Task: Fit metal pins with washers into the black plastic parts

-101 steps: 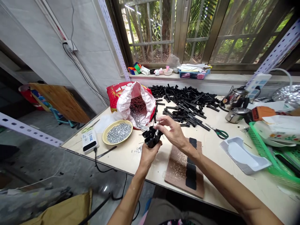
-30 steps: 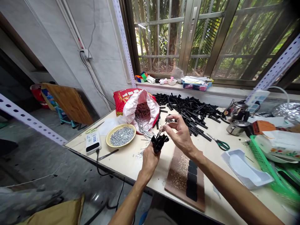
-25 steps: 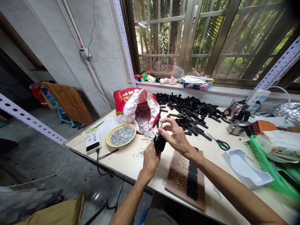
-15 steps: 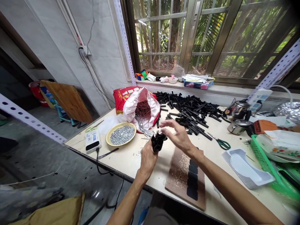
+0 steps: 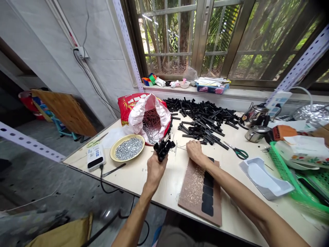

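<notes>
Under a barred window [image 5: 169,37], a pale wooden table [image 5: 169,192] carries a red bag [image 5: 130,103] whose white markings cannot be read, a yellow dish [image 5: 125,160] of small silvery metal pieces [image 5: 130,148], and a white device [image 5: 96,157] with a printed label, also illegible. The left hand [image 5: 155,168] is wrapped around a bunch of black plastic pieces [image 5: 163,149], held up over the table near the bag's mouth. The right hand [image 5: 194,151], fingers curled, is low by the far edge of a brown board [image 5: 189,192], with thin metal rods [image 5: 182,148] at its fingertips; whether it grips them, I cannot tell.
</notes>
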Demonstrator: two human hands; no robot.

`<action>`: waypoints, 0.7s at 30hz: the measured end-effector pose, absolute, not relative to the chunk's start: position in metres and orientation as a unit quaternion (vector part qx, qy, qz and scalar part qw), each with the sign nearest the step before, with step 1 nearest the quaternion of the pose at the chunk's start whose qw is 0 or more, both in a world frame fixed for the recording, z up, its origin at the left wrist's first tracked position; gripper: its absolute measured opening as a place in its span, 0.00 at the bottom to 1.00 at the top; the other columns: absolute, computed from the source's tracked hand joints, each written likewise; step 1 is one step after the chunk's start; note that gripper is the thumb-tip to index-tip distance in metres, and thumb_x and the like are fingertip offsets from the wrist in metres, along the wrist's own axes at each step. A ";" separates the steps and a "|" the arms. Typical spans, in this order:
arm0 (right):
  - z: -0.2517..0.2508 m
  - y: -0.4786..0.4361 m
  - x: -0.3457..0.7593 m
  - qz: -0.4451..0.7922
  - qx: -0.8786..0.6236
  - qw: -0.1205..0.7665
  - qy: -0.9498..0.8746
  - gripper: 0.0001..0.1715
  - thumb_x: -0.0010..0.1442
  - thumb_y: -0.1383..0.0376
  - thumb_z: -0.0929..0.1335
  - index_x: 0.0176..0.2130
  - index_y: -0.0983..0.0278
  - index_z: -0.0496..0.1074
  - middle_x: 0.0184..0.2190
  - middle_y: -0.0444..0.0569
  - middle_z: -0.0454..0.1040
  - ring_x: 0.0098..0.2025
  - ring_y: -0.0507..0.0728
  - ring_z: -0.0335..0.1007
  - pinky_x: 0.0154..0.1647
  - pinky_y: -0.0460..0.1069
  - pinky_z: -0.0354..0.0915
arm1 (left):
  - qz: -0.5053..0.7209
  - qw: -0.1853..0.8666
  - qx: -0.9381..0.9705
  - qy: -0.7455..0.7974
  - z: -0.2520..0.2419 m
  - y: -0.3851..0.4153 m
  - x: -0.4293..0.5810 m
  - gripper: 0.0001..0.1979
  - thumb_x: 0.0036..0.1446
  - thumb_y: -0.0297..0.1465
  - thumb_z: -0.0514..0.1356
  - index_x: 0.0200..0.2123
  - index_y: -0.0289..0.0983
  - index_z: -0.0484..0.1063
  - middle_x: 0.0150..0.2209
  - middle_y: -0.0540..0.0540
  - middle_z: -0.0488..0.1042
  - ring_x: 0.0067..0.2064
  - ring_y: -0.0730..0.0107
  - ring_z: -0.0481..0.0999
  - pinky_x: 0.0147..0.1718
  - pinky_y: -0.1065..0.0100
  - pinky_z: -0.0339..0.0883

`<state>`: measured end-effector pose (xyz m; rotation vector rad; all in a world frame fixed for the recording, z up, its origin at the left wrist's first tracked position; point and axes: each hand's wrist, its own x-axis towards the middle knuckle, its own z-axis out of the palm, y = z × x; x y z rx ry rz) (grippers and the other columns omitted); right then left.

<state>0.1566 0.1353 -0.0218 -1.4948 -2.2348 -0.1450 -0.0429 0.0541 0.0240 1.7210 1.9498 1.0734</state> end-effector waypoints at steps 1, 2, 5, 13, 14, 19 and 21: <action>-0.011 0.136 0.161 -0.045 -0.552 0.220 -0.803 0.12 0.65 0.63 0.62 0.44 0.67 0.70 0.40 0.51 0.72 0.40 0.55 0.69 0.41 0.52 0.68 | 0.371 0.173 0.595 0.691 0.022 0.057 -0.045 0.13 0.51 0.37 0.59 0.36 0.34 0.72 0.29 0.42 0.78 0.33 0.58 0.77 0.30 0.67 0.64; 0.002 0.137 0.165 -0.035 -0.557 0.226 -0.799 0.11 0.65 0.65 0.61 0.41 0.67 0.70 0.36 0.51 0.72 0.37 0.54 0.69 0.39 0.51 0.67 | 0.368 0.181 0.589 0.696 0.020 0.059 -0.046 0.13 0.50 0.37 0.59 0.36 0.34 0.72 0.30 0.42 0.78 0.35 0.58 0.77 0.31 0.67 0.65; 0.051 0.129 0.180 0.020 -0.501 0.313 -0.807 0.11 0.65 0.65 0.60 0.39 0.66 0.70 0.33 0.48 0.72 0.36 0.53 0.67 0.39 0.48 0.64 | 0.351 0.202 0.586 0.702 0.016 0.062 -0.046 0.14 0.50 0.35 0.59 0.39 0.34 0.72 0.33 0.41 0.79 0.38 0.57 0.77 0.34 0.66 0.65; 0.121 0.090 0.164 -0.038 -0.323 0.319 -0.890 0.12 0.65 0.60 0.63 0.37 0.59 0.74 0.34 0.47 0.68 0.37 0.54 0.61 0.39 0.49 0.53 | 0.300 0.220 0.612 0.698 0.025 0.060 -0.023 0.15 0.50 0.32 0.59 0.42 0.34 0.73 0.35 0.39 0.79 0.40 0.55 0.77 0.36 0.65 0.65; 0.122 0.088 0.161 -0.064 -0.324 0.300 -0.895 0.12 0.65 0.60 0.63 0.37 0.59 0.74 0.34 0.47 0.68 0.37 0.54 0.60 0.39 0.49 0.52 | 0.296 0.219 0.615 0.697 0.027 0.060 -0.022 0.15 0.49 0.32 0.60 0.42 0.34 0.73 0.36 0.39 0.79 0.40 0.55 0.77 0.36 0.65 0.65; 0.130 0.081 0.152 -0.164 -0.295 0.216 -0.916 0.10 0.65 0.64 0.63 0.34 0.59 0.73 0.35 0.47 0.68 0.38 0.55 0.58 0.44 0.53 0.48 | 0.291 0.229 0.627 0.685 0.036 0.054 -0.019 0.14 0.48 0.30 0.60 0.40 0.35 0.73 0.35 0.42 0.79 0.39 0.57 0.77 0.34 0.66 0.64; 0.134 0.076 0.149 -0.177 -0.279 0.185 -0.925 0.10 0.64 0.65 0.63 0.33 0.60 0.72 0.35 0.47 0.69 0.38 0.55 0.58 0.45 0.54 0.48 | 0.290 0.232 0.632 0.680 0.039 0.052 -0.015 0.14 0.48 0.29 0.61 0.40 0.34 0.73 0.35 0.42 0.78 0.38 0.57 0.77 0.34 0.66 0.64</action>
